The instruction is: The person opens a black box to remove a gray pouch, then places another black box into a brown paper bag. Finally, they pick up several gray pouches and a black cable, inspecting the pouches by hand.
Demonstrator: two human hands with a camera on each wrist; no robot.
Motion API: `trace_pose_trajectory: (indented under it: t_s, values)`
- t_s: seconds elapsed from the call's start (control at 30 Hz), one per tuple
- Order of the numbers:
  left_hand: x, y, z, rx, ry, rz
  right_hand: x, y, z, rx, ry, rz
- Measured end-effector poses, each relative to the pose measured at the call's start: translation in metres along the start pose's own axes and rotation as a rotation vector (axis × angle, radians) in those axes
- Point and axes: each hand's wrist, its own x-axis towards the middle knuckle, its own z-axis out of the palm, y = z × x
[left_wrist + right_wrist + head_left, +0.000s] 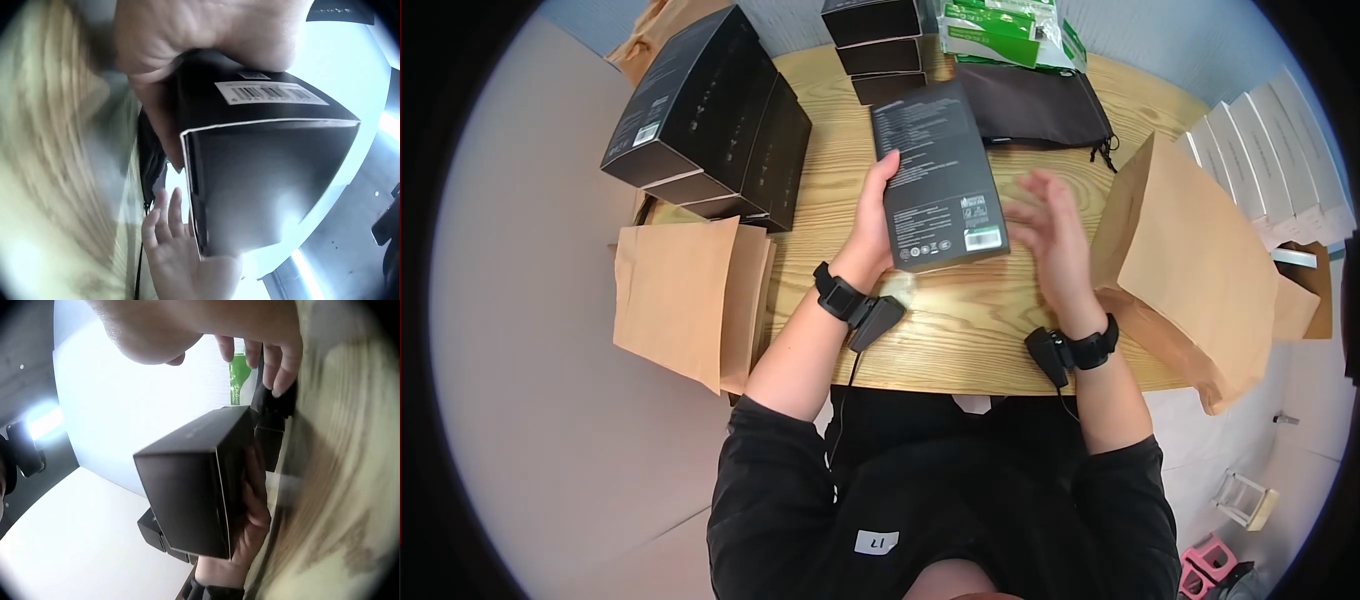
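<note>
My left hand (868, 222) grips a black printed box (940, 175) by its left side, thumb laid over the face with small white text and a green-white label. In the left wrist view a barcode sticker shows on one side of the box (269, 181), with the palm and thumb wrapped about it. My right hand (1057, 240) is off the box's right edge, fingers spread and a little blurred. The right wrist view has that hand (250, 325) apart from the box (181, 500), its fingers loosely bent and holding nothing, while left fingers support the box from the far side.
Black boxes (700, 120) stand at the back left, with a smaller stack (880, 50) at the back. Green packets (1000, 40) lie behind a black drawstring pouch (1040, 105). Paper bags flank the wooden table (940, 350), one left (675, 290), one right (1200, 260), beside white boxes (1265, 160).
</note>
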Motion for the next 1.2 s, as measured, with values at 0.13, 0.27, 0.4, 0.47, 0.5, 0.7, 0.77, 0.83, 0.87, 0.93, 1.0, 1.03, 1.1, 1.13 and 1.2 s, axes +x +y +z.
trace_pose_trajectory:
  t_s: [0.13, 0.27, 0.4, 0.47, 0.5, 0.7, 0.77, 0.83, 0.87, 0.93, 1.0, 1.03, 1.1, 1.13, 1.2]
  values:
    - [-0.003, -0.01, 0.013, 0.146, 0.062, 0.269, -0.009, 0.008, 0.01, 0.1, -0.22, 0.095]
    - [-0.007, -0.002, 0.017, 0.099, 0.053, 0.339, -0.009, -0.004, 0.007, 0.039, -0.205, 0.058]
    - [-0.003, 0.022, -0.005, 0.208, 0.145, 0.354, -0.005, -0.011, -0.008, -0.039, -0.241, 0.014]
    - [0.003, 0.028, -0.022, 0.414, 0.198, 0.342, -0.002, -0.004, -0.02, -0.129, -0.261, 0.074]
    - [0.003, 0.032, -0.024, 0.544, 0.199, 0.22, -0.003, -0.001, -0.025, -0.071, -0.254, 0.114]
    - [0.009, 0.025, -0.032, 0.512, 0.206, 0.098, -0.019, 0.002, -0.041, -0.328, -0.555, 0.034]
    - [0.013, 0.023, -0.038, 0.58, 0.179, 0.126, -0.024, 0.002, -0.035, -0.503, -0.564, -0.008]
    - [0.013, 0.022, -0.039, 0.612, 0.195, 0.167, -0.025, 0.004, -0.034, -0.462, -0.537, -0.006]
    - [0.011, 0.023, -0.037, 0.642, 0.214, 0.214, -0.025, 0.005, -0.034, -0.425, -0.516, -0.005]
    - [0.008, 0.026, -0.035, 0.673, 0.189, 0.195, -0.025, 0.007, -0.034, -0.377, -0.499, -0.02]
    - [0.005, 0.03, -0.031, 0.704, 0.164, 0.175, -0.026, 0.004, -0.033, -0.329, -0.482, -0.033]
    - [0.003, 0.032, -0.028, 0.65, 0.157, 0.151, -0.027, -0.001, -0.032, -0.333, -0.477, 0.009]
    - [0.001, 0.034, -0.028, 0.596, 0.15, 0.127, -0.027, -0.003, -0.031, -0.339, -0.473, 0.053]
    - [0.001, 0.034, -0.028, 0.534, 0.136, 0.119, -0.027, -0.003, -0.032, -0.353, -0.459, 0.054]
    - [0.002, 0.034, -0.028, 0.472, 0.121, 0.109, -0.026, -0.002, -0.033, -0.366, -0.444, 0.057]
